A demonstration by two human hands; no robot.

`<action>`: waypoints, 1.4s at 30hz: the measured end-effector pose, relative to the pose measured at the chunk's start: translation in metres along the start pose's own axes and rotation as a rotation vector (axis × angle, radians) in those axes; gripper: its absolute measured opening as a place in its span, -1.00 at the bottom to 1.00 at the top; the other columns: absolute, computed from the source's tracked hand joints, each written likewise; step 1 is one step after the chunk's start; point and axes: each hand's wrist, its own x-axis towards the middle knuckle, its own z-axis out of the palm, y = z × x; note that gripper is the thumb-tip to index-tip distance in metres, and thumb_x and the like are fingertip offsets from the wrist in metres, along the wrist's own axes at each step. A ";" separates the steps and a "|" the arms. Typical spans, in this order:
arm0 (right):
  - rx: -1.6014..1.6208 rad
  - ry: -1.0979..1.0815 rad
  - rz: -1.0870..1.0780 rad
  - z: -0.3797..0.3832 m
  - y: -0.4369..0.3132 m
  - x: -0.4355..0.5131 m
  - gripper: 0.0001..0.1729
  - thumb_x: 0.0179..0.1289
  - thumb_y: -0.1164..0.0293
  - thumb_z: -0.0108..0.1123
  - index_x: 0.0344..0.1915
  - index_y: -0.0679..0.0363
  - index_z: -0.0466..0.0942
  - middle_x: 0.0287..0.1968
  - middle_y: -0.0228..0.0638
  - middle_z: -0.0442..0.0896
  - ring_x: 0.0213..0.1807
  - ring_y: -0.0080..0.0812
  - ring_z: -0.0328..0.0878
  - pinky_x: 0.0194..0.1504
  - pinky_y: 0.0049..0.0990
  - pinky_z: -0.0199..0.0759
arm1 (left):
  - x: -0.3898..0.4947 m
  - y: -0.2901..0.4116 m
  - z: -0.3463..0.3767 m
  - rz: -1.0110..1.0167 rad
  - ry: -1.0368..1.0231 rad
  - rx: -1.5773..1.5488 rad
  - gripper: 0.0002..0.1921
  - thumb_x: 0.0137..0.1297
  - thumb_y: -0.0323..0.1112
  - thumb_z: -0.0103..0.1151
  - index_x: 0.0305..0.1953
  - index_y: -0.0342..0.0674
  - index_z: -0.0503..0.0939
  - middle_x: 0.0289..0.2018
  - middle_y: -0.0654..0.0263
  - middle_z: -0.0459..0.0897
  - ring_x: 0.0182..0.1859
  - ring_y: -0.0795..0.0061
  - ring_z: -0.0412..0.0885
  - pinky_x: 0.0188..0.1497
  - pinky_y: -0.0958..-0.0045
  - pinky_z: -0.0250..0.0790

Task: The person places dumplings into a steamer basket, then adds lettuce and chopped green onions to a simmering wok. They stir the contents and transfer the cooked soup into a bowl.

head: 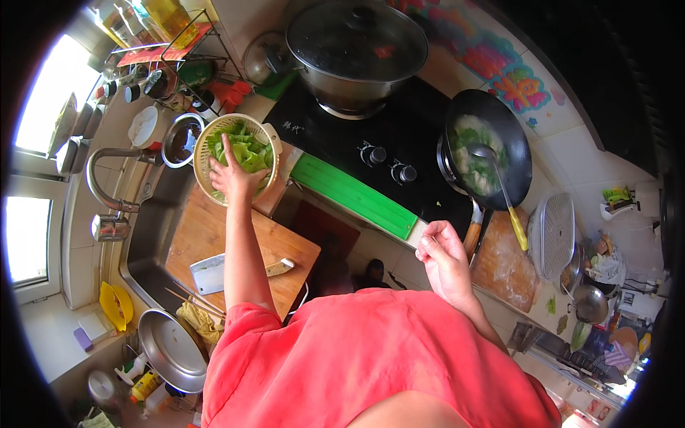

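Observation:
My left hand (235, 174) reaches into a cream plastic colander (274, 140) and rests on green leafy vegetables (250, 151), its fingers spread. Whether it grips any leaves cannot be told. My right hand (441, 254) is raised beside the stove edge, fingers curled; nothing clear shows in it. To its upper right, a black wok (514, 155) on the stove holds greens in pale liquid, with a yellow-handled metal ladle (503, 184) resting in it. Below the colander, a cleaver (208, 274) lies on a wooden cutting board (214, 230).
A large lidded pot (348, 80) stands at the back of the black cooktop (332, 139). A green strip (353, 195) runs along its front. The faucet (99, 176) and sink (147, 235) are at left. At right lies a floury board (503, 257) beside a grey basket (554, 235).

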 end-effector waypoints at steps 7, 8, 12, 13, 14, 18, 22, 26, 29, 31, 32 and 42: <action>-0.088 -0.034 0.015 0.018 -0.001 0.002 -0.83 0.34 0.55 0.15 -0.12 0.17 0.39 -0.28 -0.48 0.42 -0.32 -0.63 0.35 -0.22 -0.59 0.25 | 0.030 -0.032 -0.009 0.023 0.054 -0.268 -0.16 -0.18 -0.38 0.44 0.26 0.18 0.37 0.20 -0.15 0.28 0.23 -0.25 0.34 0.30 0.00 0.26; -0.122 -0.024 0.027 0.024 -0.002 0.006 -0.83 0.34 0.56 0.15 -0.13 0.17 0.39 -0.27 -0.49 0.42 -0.32 -0.63 0.35 -0.22 -0.60 0.25 | 0.035 -0.042 -0.014 0.113 0.116 -0.302 -0.23 -0.18 -0.39 0.43 0.20 0.05 0.42 0.13 -0.17 0.32 0.21 -0.22 0.36 0.30 0.11 0.28; -0.411 -0.237 -0.099 0.066 0.001 0.040 -0.89 0.35 0.56 0.14 -0.16 0.18 0.45 -0.24 -0.51 0.47 -0.26 -0.64 0.42 -0.19 -0.63 0.33 | 0.057 -0.074 -0.035 0.097 -0.152 -0.913 -0.37 -0.07 -0.50 0.33 0.15 -0.20 0.44 -0.09 0.22 0.66 -0.06 0.34 0.63 0.04 0.39 0.45; -0.499 -0.278 -0.133 0.080 0.005 0.055 -0.91 0.34 0.55 0.14 -0.17 0.20 0.48 -0.24 -0.48 0.49 -0.24 -0.60 0.46 -0.18 -0.60 0.37 | 0.060 -0.080 -0.040 0.057 -0.220 -1.071 -0.41 0.01 -0.54 0.28 0.17 -0.24 0.44 -0.05 0.26 0.63 -0.01 0.40 0.60 0.07 0.39 0.43; -0.683 -0.364 -0.294 0.093 0.007 0.070 -0.90 0.31 0.55 0.15 -0.18 0.22 0.50 -0.23 -0.41 0.52 -0.21 -0.52 0.50 -0.16 -0.55 0.40 | 0.062 -0.086 -0.045 0.057 -0.275 -1.184 -0.43 0.06 -0.56 0.25 0.19 -0.25 0.44 -0.02 0.27 0.62 0.01 0.39 0.60 0.09 0.38 0.43; -0.989 -0.601 -0.584 0.156 0.043 0.147 -0.82 0.23 0.57 0.17 -0.15 0.28 0.55 -0.15 -0.17 0.58 -0.12 -0.24 0.61 -0.05 -0.35 0.50 | 0.062 -0.108 -0.061 -0.081 -0.428 -1.466 -0.49 0.22 -0.56 0.17 0.24 -0.27 0.41 0.06 0.25 0.60 0.06 0.34 0.59 0.13 0.32 0.43; -1.249 -0.677 -0.671 0.215 0.104 0.211 -0.55 0.17 0.62 0.14 0.10 0.17 0.50 0.16 -0.11 0.46 0.19 -0.11 0.47 0.20 -0.27 0.42 | 0.058 -0.133 -0.071 -0.222 -0.414 -1.608 -0.59 0.32 -0.44 0.20 0.18 -0.21 0.45 0.05 0.21 0.60 0.00 0.27 0.62 -0.06 0.12 0.54; -1.559 -0.589 -0.986 0.245 0.152 0.248 -0.32 0.17 0.59 0.09 0.30 -0.17 0.40 0.46 -0.23 0.17 0.43 0.04 0.14 0.38 -0.04 0.15 | 0.050 -0.158 -0.068 -0.306 -0.429 -1.698 -0.59 0.35 -0.38 0.17 0.21 -0.24 0.43 0.07 0.19 0.60 0.02 0.21 0.62 -0.05 0.06 0.54; -1.794 -0.690 -0.984 0.258 0.162 0.268 -0.31 0.22 0.56 0.04 0.29 -0.38 0.40 0.55 -0.39 0.04 0.46 0.09 0.07 0.41 0.16 -0.01 | 0.042 -0.173 -0.060 -0.333 -0.436 -1.743 -0.57 0.36 -0.38 0.14 0.23 -0.24 0.41 0.09 0.18 0.60 0.02 0.20 0.63 -0.10 0.08 0.56; -1.916 -0.814 -0.832 0.268 0.158 0.278 -0.35 0.23 0.55 0.07 0.26 -0.35 0.43 0.55 -0.40 0.03 0.48 0.06 0.03 0.42 0.16 0.01 | 0.035 -0.181 -0.055 -0.299 -0.447 -1.764 -0.56 0.35 -0.39 0.14 0.23 -0.24 0.41 0.09 0.19 0.60 0.02 0.21 0.64 -0.12 0.09 0.56; -1.857 -0.815 -0.860 0.272 0.154 0.279 -0.45 0.25 0.56 0.04 0.18 -0.25 0.49 0.46 -0.33 0.22 0.44 0.03 0.13 0.39 0.07 0.12 | 0.031 -0.184 -0.052 -0.312 -0.443 -1.777 -0.54 0.33 -0.42 0.14 0.25 -0.21 0.40 0.11 0.20 0.59 0.04 0.21 0.63 -0.12 0.07 0.56; -1.834 -0.893 -0.492 0.317 0.056 0.279 -0.69 0.34 0.24 0.16 0.00 0.12 0.57 -0.16 -0.11 0.70 -0.06 -0.06 0.65 -0.04 -0.19 0.52 | -0.015 -0.203 -0.045 -0.315 -0.329 -1.836 -0.47 0.29 -0.55 0.09 0.30 -0.21 0.35 0.17 0.20 0.54 0.13 0.21 0.59 0.07 0.06 0.53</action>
